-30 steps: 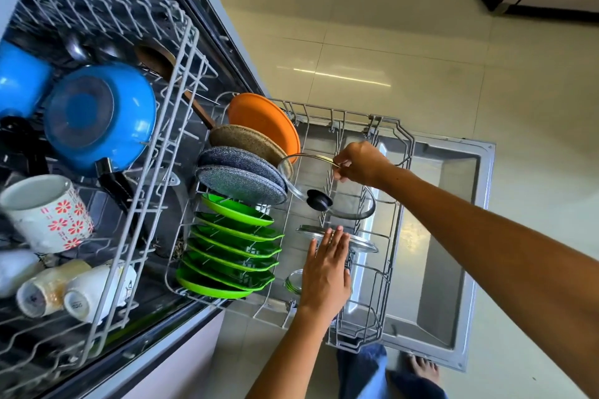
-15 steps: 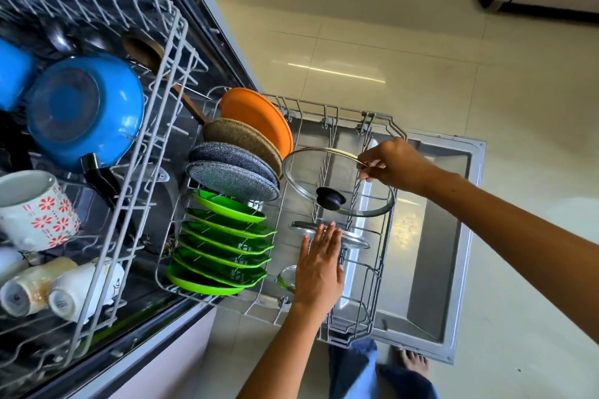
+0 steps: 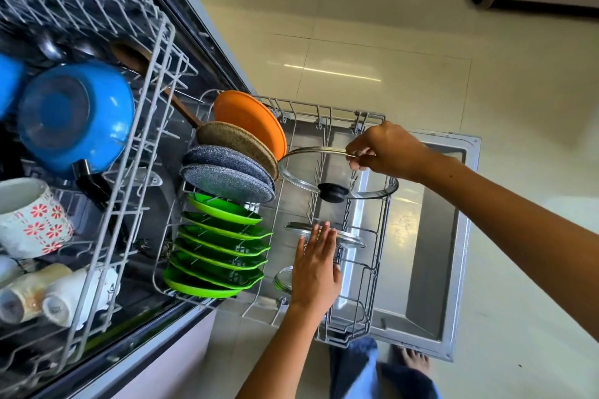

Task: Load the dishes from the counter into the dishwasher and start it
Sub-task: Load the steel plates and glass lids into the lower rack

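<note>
My right hand [image 3: 385, 151] pinches the rim of a glass lid [image 3: 301, 172] with a black knob, held tilted over the pulled-out lower rack [image 3: 372, 311]. My left hand [image 3: 316, 264] lies flat with straight fingers over a second lid [image 3: 351, 240] that sits in the rack. Left of the lids stand an orange plate [image 3: 249, 121], a tan speckled plate [image 3: 236, 142], two blue-grey speckled plates [image 3: 227, 178] and several green plates [image 3: 220, 246]. A small glass piece [image 3: 282, 278] lies low in the rack beside my left wrist.
The upper rack [image 3: 129, 172] juts out at left with a blue pot [image 3: 74, 115], a flowered mug [image 3: 30, 217], white cups [image 3: 48, 298] and a wooden spoon [image 3: 152, 74]. The open dishwasher door [image 3: 453, 269] lies flat above the tiled floor. My bare foot [image 3: 413, 359] stands below the door's corner.
My right hand has carried the glass lid to the right, away from the plates, and tipped it flatter. My left hand has stayed over the second lid.
</note>
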`<state>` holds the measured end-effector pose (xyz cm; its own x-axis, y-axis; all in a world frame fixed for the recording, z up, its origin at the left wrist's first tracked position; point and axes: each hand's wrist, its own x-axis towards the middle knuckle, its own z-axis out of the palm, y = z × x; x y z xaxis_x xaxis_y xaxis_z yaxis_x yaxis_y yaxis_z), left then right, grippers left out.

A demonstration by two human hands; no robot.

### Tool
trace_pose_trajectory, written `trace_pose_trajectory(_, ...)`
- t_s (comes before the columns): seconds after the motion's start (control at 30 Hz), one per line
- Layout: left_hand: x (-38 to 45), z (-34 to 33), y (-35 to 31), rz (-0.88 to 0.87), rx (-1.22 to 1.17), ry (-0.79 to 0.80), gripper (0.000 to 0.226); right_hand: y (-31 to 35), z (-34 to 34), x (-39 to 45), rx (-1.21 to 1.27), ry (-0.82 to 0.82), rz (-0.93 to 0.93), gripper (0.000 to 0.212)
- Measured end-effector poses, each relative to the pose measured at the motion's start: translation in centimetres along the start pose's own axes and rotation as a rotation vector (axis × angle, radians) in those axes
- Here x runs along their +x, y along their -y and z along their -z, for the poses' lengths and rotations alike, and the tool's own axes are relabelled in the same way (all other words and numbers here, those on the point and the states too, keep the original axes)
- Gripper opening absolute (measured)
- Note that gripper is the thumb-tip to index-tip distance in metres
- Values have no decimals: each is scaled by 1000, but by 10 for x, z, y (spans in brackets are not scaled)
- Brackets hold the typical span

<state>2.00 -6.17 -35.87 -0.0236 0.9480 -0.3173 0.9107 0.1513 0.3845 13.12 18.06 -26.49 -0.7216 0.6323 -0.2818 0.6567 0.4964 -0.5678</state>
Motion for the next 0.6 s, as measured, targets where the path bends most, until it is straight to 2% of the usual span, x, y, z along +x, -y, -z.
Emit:
trace_pose_trajectory(0.33,0,-4,1,-4,31,-40,82,7,15,-10,90,-78,-21,21)
trace_pose_trajectory(0.47,0,-5,2,-13,37,-35,82,6,7,-9,114,-19,-42,16)
trace_pose_trajectory(0.6,0,-5,2,-12,38,-39,84,3,-10,-4,99,4,-98,19)
